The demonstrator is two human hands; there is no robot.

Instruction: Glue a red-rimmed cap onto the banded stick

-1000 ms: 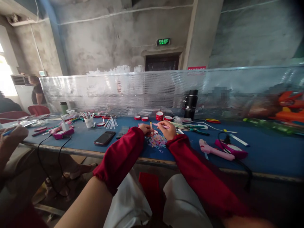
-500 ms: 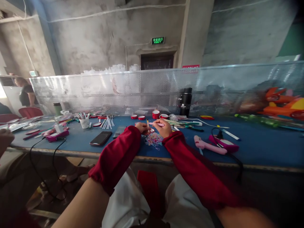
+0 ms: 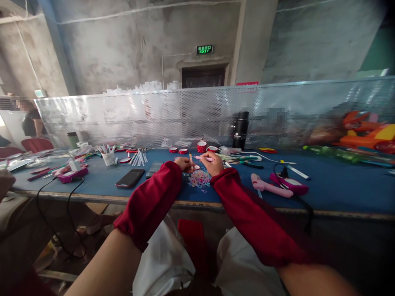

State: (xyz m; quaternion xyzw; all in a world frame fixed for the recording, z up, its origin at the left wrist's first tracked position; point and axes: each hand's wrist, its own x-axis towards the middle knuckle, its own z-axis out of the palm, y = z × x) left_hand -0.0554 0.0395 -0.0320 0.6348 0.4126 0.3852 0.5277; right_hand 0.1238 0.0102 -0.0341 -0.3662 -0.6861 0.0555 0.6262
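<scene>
On my feed the right hand [image 3: 215, 165] is pinched round a smooth pink pen [image 3: 207, 158], its pale tip near a slim, upright yellow stick [image 3: 190, 158]; the left hand [image 3: 184, 163] is clamped on that stick; just below lies a tangled heap of thin pastel loops [image 3: 199, 178] on the flat blue tabletop [image 3: 336, 185]; I see a glossy phone [image 3: 130, 178] leftward, a pink glue gun [image 3: 274, 188] rightward; a perforated metal screen [image 3: 123, 117] walls off the far side.

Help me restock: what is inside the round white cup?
Several slim, mostly white, pen-like sticks stand in the round white cup; its wall covers their lower ends and the bottom.
</scene>
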